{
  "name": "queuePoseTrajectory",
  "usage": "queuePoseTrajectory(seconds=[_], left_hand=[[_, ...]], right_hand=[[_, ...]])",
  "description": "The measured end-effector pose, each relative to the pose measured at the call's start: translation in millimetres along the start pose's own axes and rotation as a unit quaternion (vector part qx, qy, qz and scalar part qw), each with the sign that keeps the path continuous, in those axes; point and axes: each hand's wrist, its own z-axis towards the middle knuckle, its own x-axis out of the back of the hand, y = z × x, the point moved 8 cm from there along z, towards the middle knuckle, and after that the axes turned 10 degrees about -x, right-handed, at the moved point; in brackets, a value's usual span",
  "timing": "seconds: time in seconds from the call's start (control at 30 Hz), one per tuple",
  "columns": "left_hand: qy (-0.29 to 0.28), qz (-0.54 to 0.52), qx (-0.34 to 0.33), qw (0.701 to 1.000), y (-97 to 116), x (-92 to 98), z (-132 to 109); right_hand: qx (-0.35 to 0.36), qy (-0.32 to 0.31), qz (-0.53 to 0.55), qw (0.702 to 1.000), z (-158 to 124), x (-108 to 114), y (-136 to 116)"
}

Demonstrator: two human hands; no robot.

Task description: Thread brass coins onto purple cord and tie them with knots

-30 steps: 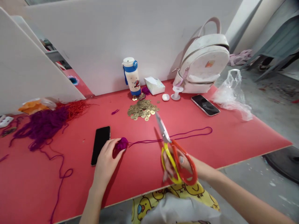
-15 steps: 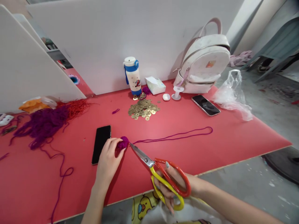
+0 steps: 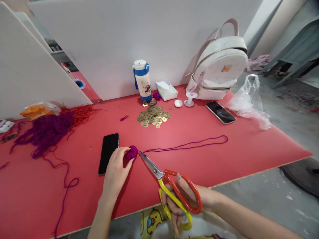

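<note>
Scissors (image 3: pixel 155 171) point in beside a purple ball (image 3: pixel 132 152) on a red table (image 3: pixel 204 162)
The left hand (image 3: pixel 116 171) pinches the ball between thumb and fingertips, just right of a phone (image 3: pixel 108 153); the right hand (image 3: pixel 188 192), fingers curled through the handles, grips the scissors, blades nearly together, tips just right of the ball at the strand (image 3: pixel 171 149), which stretches away to a loop
</note>
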Motion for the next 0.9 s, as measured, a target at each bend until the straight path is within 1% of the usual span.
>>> queuePoseTrajectory(seconds=[0.1, 0.27, 0.47, 0.67, 0.9], left_hand=[[-0.002, 0.002, -0.009, 1.000, -0.5, -1.2, -0.7], [-0.005, 0.013, -0.021, 1.000, 0.0, -2.5, -1.1], [-0.005, 0.019, -0.024, 1.000, 0.1, -2.9, -0.9], [-0.010, 0.021, -0.020, 1.000, 0.3, -2.5, -0.5], [-0.016, 0.029, -0.020, 0.999, -2.2, -4.6, -0.5]], right_hand=[[-0.001, 0.003, 0.007, 1.000, 4.9, -0.4, 0.6], [0.002, 0.039, -0.012, 0.999, 13.8, 7.9, 7.2], [0.015, 0.026, 0.036, 0.999, 15.6, 14.6, 8.3], [0.012, 0.020, 0.057, 0.998, 13.8, 13.6, 4.2], [-0.012, -0.023, 0.074, 0.997, 24.6, 13.1, 23.6]])
